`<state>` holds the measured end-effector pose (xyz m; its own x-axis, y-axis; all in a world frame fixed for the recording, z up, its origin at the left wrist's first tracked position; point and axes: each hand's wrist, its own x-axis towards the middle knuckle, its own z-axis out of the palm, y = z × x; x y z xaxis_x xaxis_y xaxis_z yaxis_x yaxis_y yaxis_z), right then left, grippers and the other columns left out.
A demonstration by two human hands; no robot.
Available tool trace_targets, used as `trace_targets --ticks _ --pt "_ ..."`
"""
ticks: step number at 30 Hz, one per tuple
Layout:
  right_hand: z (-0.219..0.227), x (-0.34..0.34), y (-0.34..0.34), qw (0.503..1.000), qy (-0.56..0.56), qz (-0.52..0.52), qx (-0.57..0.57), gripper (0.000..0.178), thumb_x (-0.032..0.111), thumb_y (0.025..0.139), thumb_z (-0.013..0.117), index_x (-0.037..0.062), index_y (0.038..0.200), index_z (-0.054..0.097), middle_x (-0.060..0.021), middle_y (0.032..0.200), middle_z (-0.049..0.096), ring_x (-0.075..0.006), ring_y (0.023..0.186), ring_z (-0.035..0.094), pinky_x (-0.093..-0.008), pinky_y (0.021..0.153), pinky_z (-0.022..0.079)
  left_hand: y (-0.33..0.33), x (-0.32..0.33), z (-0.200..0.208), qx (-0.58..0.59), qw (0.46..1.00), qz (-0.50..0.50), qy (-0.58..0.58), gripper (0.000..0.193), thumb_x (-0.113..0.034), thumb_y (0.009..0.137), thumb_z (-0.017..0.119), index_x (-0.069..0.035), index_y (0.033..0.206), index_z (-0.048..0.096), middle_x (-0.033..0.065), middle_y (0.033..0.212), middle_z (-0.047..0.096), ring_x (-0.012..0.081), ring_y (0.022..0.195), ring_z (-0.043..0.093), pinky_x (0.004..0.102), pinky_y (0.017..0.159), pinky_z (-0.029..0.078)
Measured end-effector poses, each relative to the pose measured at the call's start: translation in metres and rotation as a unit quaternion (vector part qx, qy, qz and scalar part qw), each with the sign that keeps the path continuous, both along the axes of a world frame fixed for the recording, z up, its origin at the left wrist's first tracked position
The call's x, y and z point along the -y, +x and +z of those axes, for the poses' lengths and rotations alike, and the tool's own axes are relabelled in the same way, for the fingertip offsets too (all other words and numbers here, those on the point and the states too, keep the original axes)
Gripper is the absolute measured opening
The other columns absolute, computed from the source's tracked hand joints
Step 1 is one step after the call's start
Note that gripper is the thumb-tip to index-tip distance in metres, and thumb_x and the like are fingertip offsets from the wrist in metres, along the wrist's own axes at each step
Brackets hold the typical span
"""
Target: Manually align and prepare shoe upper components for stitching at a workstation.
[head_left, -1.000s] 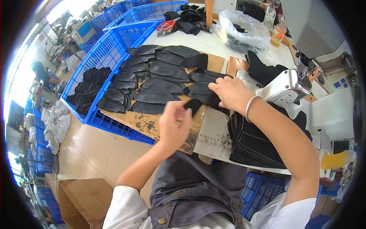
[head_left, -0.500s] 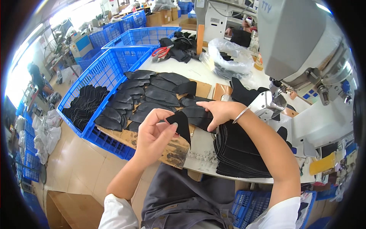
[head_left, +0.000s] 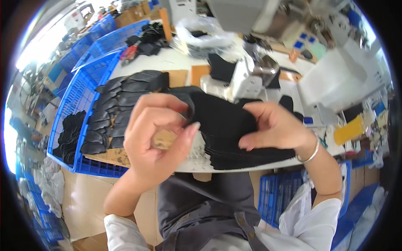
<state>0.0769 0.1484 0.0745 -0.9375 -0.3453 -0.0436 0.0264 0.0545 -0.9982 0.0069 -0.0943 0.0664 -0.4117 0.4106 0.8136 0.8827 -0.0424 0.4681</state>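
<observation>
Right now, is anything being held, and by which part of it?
Yes, a flexible black piece: the left hand holds its left end, and the right hand appears to hold its right edge.

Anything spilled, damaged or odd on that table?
Nothing looks spilled. Dark smudges mark the brown board beside the left hand, odd against its otherwise plain surface; possibly grime, but I can't tell.

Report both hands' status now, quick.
Left hand: closed, holding the left edge of a black fabric piece.
Right hand: closed, holding the same piece's right edge.
</observation>
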Motion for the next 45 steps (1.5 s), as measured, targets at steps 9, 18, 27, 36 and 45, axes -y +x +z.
trace_targets --ticks 9,18,27,36,45 --pt "-0.006 -0.075 0.026 0.953 0.271 -0.134 -0.028 0.029 0.009 0.080 0.074 -0.0021 0.104 0.061 0.0005 0.087 0.062 -0.0028 0.077 0.054 -0.0200 0.069 0.047 -0.022 -0.050 -0.039 0.041 0.984 0.066 -0.159 0.024 -0.010 0.072 0.078 -0.001 0.085 0.059 0.0147 0.104 0.061 0.0255 0.080 0.062 0.0305 0.064 0.051" --pt "-0.014 -0.094 0.036 0.965 0.022 -0.190 -0.181 0.035 0.007 0.085 0.070 -0.0064 0.115 0.058 -0.0047 0.095 0.062 -0.0104 0.084 0.062 -0.0251 0.073 0.056 -0.029 -0.091 -0.023 -0.060 0.873 -0.047 -0.481 0.118 -0.056 0.058 0.081 -0.007 0.148 0.022 0.0222 0.131 0.050 0.0396 0.126 0.043 0.0494 0.112 0.024" --pt "-0.001 -0.087 0.053 0.955 0.010 -0.196 -0.220 0.046 0.002 0.080 0.073 -0.0072 0.122 0.055 -0.0069 0.096 0.064 -0.0130 0.082 0.063 -0.0263 0.072 0.055 -0.005 -0.073 -0.020 -0.082 0.870 -0.091 -0.477 0.102 -0.051 0.062 0.079 -0.006 0.143 0.036 0.0172 0.134 0.050 0.0346 0.128 0.043 0.0444 0.110 0.031" --pt "0.010 -0.070 0.041 0.978 0.034 0.076 -0.190 0.030 0.004 0.064 0.082 -0.0077 0.086 0.066 -0.0179 0.089 0.067 -0.0268 0.080 0.065 -0.0363 0.072 0.050 -0.038 -0.078 0.005 0.355 0.880 -0.203 -0.241 0.081 -0.050 0.076 0.072 0.004 0.132 0.048 0.0152 0.133 0.053 0.0253 0.121 0.053 0.0419 0.102 0.037" --pt "0.000 -0.072 0.067 0.979 0.150 -0.117 0.067 0.023 0.008 0.079 0.073 -0.0059 0.091 0.059 0.0045 0.066 0.050 -0.0023 0.061 0.042 -0.0207 0.054 0.036 -0.029 -0.099 0.001 0.284 0.768 -0.288 -0.497 0.044 -0.034 0.082 0.075 0.001 0.065 0.054 -0.0002 0.056 0.050 0.0062 0.053 0.042 0.0245 0.049 0.036"
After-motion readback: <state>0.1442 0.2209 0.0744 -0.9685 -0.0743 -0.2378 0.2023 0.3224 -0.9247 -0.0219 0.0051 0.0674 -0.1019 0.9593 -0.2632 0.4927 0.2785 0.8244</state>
